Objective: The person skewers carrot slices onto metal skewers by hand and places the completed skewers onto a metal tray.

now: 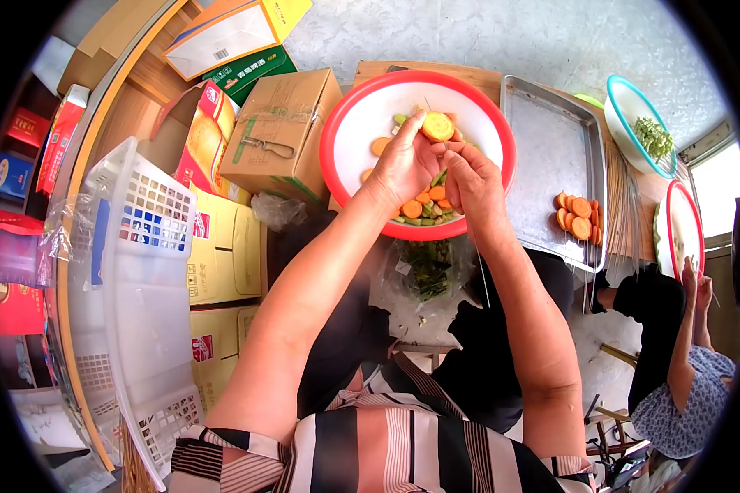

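Note:
Above a white basin with a red rim (pixel 337 135), my left hand (pixel 409 164) pinches a round orange carrot slice (pixel 438 126) by its edge. My right hand (pixel 473 181) is closed just beside it, with its fingertips close under the slice. From the right hand a thin skewer (pixel 483 275) runs down toward my lap; a fine tip shows above the slice. Whether more slices sit behind the front one I cannot tell. Inside the basin lie loose carrot slices (pixel 423 197) and green vegetable pieces (pixel 411 209).
Right of the basin lies a metal tray (pixel 543 140) holding skewered carrot slices (pixel 580 218). Beyond it are loose skewers (pixel 621 197) and a blue-rimmed bowl of greens (pixel 654 140). Another person (pixel 686 394) works at a red-rimmed basin (pixel 684 218). Cardboard boxes (pixel 279 135) and a white crate (pixel 148 287) stand left.

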Available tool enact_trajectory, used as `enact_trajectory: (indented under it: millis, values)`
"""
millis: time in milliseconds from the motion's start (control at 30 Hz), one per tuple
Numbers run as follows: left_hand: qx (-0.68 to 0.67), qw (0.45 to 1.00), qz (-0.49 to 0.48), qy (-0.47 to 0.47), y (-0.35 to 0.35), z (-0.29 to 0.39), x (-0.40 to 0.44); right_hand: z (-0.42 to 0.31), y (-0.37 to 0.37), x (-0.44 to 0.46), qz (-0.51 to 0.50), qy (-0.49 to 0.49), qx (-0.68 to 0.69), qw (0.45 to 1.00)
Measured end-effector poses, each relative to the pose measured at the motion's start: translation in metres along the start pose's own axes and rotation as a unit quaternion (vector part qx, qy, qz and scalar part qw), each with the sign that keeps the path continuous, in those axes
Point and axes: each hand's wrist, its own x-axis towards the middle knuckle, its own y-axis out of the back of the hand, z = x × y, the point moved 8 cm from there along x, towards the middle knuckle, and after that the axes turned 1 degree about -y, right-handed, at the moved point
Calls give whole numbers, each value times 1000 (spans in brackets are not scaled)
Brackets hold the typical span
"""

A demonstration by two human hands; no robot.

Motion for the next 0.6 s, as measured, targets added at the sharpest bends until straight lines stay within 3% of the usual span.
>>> enact_trajectory:
  millis: [233, 300, 600]
  values:
    - [-22, 998, -33, -52, 13, 26, 5, 6, -7, -4, -56, -27, -60, 996]
    - [-54, 992, 23, -115, 21, 44, 4, 9, -11, -5, -62, -20, -50, 997]
    - [23, 999, -7, -21, -1, 4, -2, 7, 0, 1, -13, -8, -39, 999]
